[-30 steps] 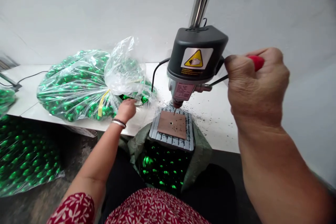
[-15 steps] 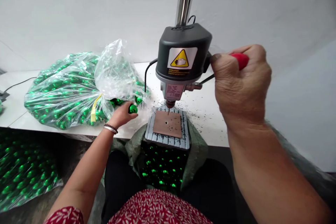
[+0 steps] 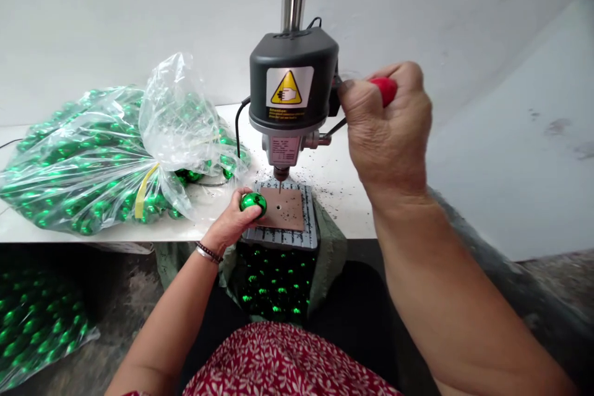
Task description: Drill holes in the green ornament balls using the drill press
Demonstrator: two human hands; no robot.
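Note:
A shiny green ball is pinched between the thumb and fingers of my left hand, over the left edge of a brown board. The board has a small hole and lies on the grooved metal base of a drill press. Above the hole hangs the thin drill bit, apart from the ball. My right hand is wrapped round the red-knobbed lever at the machine's right side.
A clear plastic bag full of green balls lies on the white table at left. Dark shavings are scattered round the base. Below it a green sack holds several balls. Another bag of balls stands low at left.
My left hand has carried the green ball from beside the bag's mouth rightward to the board. My right hand stays on the lever. The whole view has shifted, putting the drill press further left.

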